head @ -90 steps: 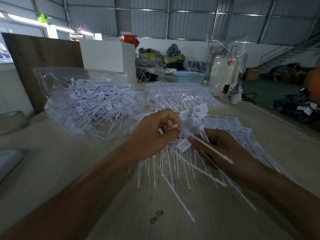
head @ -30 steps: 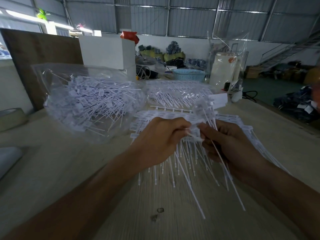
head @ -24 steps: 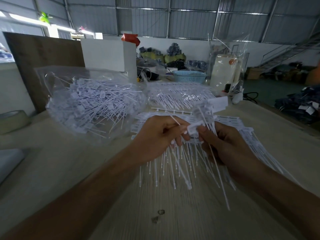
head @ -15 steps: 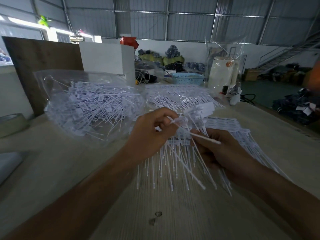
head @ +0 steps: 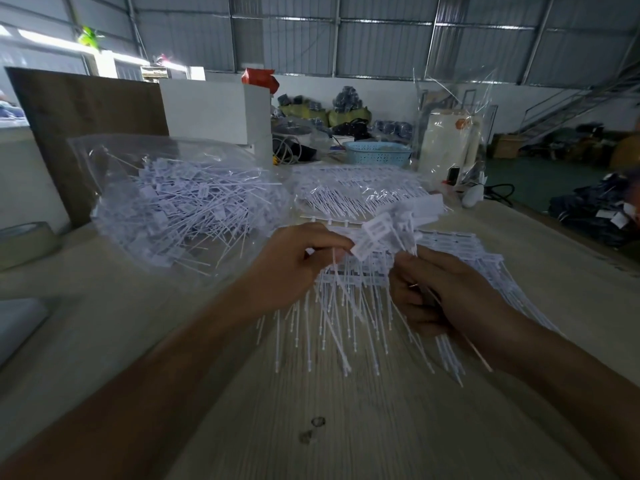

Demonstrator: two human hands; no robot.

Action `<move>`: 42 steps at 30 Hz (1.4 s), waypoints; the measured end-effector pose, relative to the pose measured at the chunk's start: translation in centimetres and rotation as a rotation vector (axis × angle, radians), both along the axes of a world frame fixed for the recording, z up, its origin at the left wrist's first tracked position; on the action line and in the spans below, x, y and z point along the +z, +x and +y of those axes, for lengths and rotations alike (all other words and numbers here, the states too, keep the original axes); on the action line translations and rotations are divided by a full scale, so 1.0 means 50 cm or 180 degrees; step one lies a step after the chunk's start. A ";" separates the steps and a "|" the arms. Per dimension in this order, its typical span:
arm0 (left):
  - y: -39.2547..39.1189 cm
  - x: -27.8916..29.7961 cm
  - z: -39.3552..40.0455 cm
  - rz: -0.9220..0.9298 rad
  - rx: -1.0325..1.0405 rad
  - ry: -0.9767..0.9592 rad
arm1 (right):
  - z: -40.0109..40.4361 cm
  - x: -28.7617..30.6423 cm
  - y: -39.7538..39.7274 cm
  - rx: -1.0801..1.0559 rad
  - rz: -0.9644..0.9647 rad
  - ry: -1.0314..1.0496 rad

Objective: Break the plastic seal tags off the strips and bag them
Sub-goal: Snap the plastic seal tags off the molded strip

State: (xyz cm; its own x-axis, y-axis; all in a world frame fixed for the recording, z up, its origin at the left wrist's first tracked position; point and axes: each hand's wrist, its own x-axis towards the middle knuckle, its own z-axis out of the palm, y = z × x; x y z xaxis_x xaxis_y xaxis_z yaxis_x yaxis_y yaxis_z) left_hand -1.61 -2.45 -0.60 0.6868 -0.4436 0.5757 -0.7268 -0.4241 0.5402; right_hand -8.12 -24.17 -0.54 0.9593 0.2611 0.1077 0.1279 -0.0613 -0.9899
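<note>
My left hand (head: pixel 294 268) pinches the head of a white plastic seal tag (head: pixel 372 237) at the end of a strip (head: pixel 408 216) raised above the table. My right hand (head: pixel 440 292) grips a bundle of thin white tag tails (head: pixel 450 344) under that strip. More strips of tags (head: pixel 349 306) lie in a fanned pile on the wooden table beneath both hands. To the left a clear plastic bag (head: pixel 180 206) holds many loose white tags.
A second clear bag of tags (head: pixel 360 192) lies behind the pile. Further back stand a blue basket (head: pixel 375 153), a white box (head: pixel 214 109) and a wrapped white bundle (head: pixel 446 143). A tape roll (head: pixel 24 240) sits at the far left. The table edge (head: pixel 568 233) runs along the right.
The raised strip has shifted up and right between my hands. My left hand's pinch has moved onto the end tag's head, and my right hand has slid lower on the tails.
</note>
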 end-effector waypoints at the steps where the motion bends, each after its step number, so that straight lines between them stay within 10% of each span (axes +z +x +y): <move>1: 0.001 0.000 0.005 -0.0080 0.0092 0.0158 | 0.000 -0.001 0.000 -0.0035 -0.0010 0.0063; 20: -0.038 -0.009 -0.049 -0.0452 -0.0315 -0.0046 | 0.015 -0.010 0.008 -0.0765 -0.0163 0.0056; 32: -0.036 -0.001 -0.029 -0.1246 0.0180 0.0934 | 0.001 -0.018 0.011 -0.0777 -0.0377 0.0072; 38: -0.030 -0.017 -0.045 0.0487 -0.0327 -0.0313 | 0.000 -0.019 0.013 -0.0759 -0.0860 -0.0112; 42: -0.021 -0.013 -0.040 0.0552 -0.0409 -0.0697 | 0.006 -0.014 0.010 -0.0719 -0.0528 0.0023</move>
